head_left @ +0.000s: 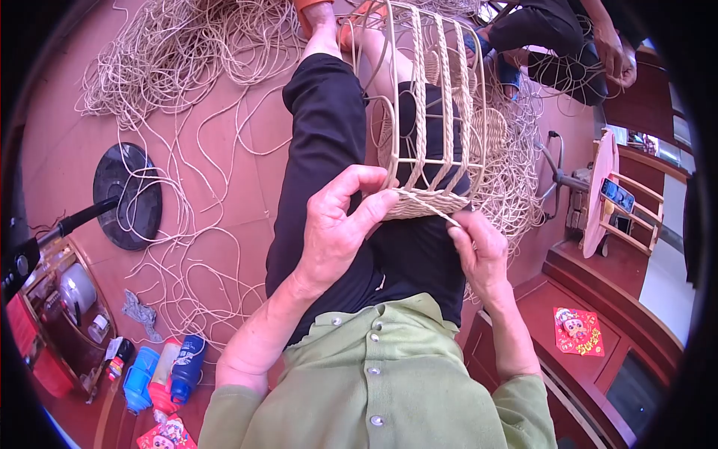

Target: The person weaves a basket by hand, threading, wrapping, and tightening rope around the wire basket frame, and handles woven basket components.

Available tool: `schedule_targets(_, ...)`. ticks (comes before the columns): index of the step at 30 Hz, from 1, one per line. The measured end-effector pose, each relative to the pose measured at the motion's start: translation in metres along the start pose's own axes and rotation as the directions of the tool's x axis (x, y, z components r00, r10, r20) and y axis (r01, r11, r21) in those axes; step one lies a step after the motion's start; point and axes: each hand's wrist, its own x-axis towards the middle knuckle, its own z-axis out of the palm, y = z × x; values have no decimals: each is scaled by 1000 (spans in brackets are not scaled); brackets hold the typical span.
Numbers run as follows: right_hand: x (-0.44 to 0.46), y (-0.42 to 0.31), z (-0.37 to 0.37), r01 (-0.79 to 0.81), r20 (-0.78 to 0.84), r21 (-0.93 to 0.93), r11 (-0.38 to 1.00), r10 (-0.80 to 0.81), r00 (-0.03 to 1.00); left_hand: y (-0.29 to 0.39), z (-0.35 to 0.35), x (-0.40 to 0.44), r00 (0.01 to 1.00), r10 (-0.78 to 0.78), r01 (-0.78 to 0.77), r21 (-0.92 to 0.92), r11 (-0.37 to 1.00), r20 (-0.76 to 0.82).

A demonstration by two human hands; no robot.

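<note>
A half-woven basket [419,161] rests across my lap, its metal frame wrapped with beige twisted cord and its near edge closely woven. My left hand [340,213] pinches the basket's near left corner between thumb and fingers. From that corner a strand of cord [434,210] runs along the woven edge to my right hand [482,251]. The thumb and fingers of that hand are closed on the strand, just off the basket's near right corner. Where the strand passes under my left thumb is hidden.
Loose cord [194,52] lies in a large heap at the far left, with more to the right of the basket. A black round stand base [127,196] sits at left. Bottles [187,367] stand lower left. A co-worker's hands [615,60] are at upper right, near a phone [618,195].
</note>
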Motion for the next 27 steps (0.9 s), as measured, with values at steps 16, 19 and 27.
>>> schedule_targets(16,20,30,-33,-66,-33,-32,997,65,997,-13,-12,10,978,126,-79,-260,962,166)
schedule_targets(19,11,24,-39,-63,-34,-3,998,63,997,-12,-12,6,969,174,-144,-172,975,177)
schedule_targets(27,-17,-63,-62,186,-64,118,975,-179,982,-9,-11,6,966,163,-171,23,985,202)
